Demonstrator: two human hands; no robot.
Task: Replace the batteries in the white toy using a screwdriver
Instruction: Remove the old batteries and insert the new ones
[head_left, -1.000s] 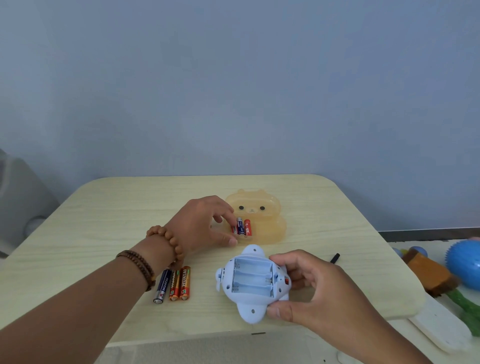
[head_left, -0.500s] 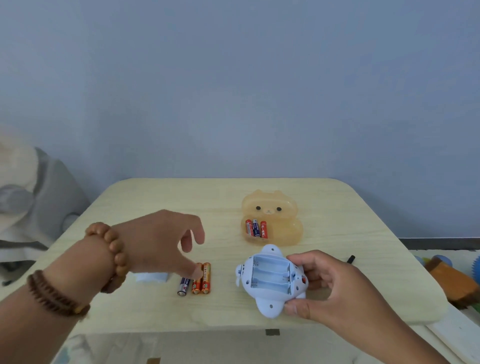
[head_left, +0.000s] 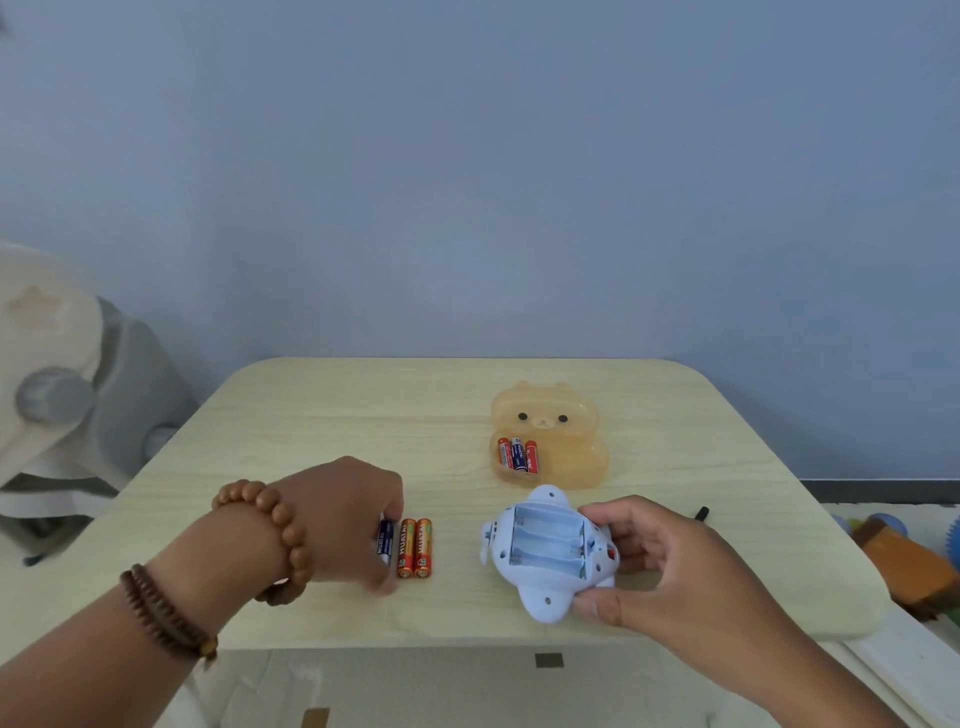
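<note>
The left hand closes its fingers on the dark battery, next to two orange batteries on the table. Lift it straight up, w/o rolling the others. The white toy, compartment open & empty, is gripped by the right hand. Check +/- marks before pressing it in.

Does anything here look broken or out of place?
Nothing looks broken. The white toy lies belly-up in the right hand, its battery bay open and empty, as a battery swap requires.
</note>
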